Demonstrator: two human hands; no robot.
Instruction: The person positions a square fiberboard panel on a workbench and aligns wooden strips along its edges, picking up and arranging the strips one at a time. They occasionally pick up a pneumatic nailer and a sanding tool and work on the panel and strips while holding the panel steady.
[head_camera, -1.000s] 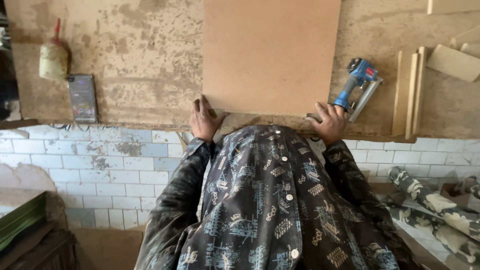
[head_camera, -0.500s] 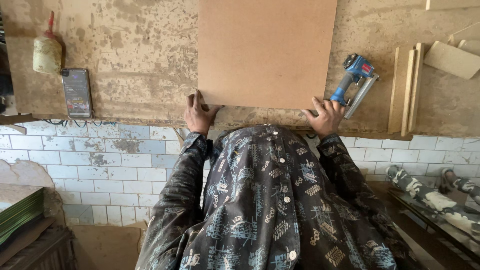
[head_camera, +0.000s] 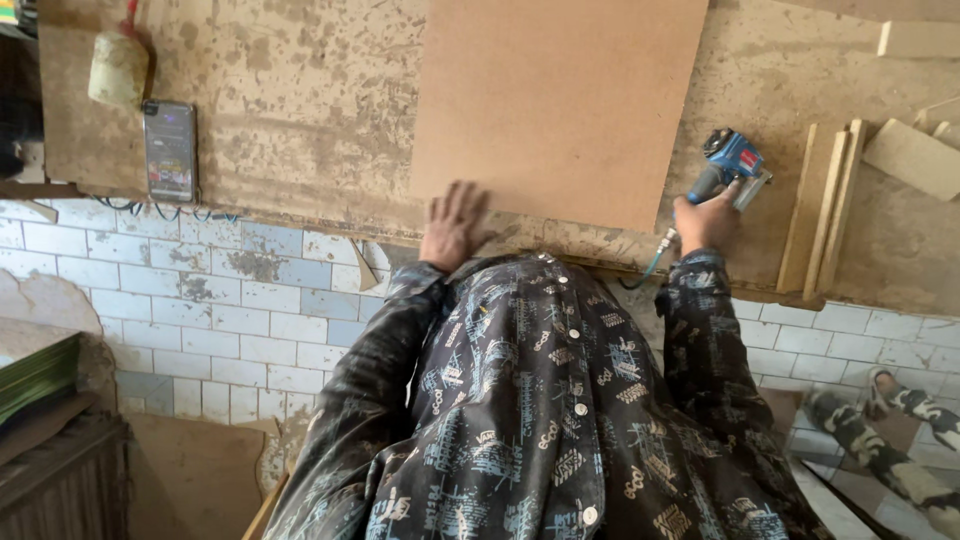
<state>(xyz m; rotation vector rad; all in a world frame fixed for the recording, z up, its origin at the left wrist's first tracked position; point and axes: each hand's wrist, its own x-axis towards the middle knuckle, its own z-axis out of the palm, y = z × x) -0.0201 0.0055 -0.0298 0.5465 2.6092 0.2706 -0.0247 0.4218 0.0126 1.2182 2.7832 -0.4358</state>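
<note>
Stained and scarred, the workbench (head_camera: 300, 120) fills the upper view above a wall of white tiles (head_camera: 200, 310). One flat brown board (head_camera: 560, 100) lies on it. The left hand (head_camera: 455, 225) rests spread and flat on the board's near edge, pressing it down with open fingers rather than closing round anything. Just to the right of the board, the right hand (head_camera: 705, 220) is wrapped round the handle of a blue nail gun (head_camera: 735, 165), with a hose trailing from below that grip.

The board looks stiff, thin and fairly light for its spread, with a smooth face that could slide on the bench; I judge it best taken by two opposite edges, as its corners may chip. The gun looks heavy and rigid, best held by its handle.

Beyond the right-hand grip lie about three narrow wood strips (head_camera: 825, 210) side by side, and further offcuts. Well to the left of the flat hand sit one phone (head_camera: 170, 150) and one pale bottle (head_camera: 118, 65).
</note>
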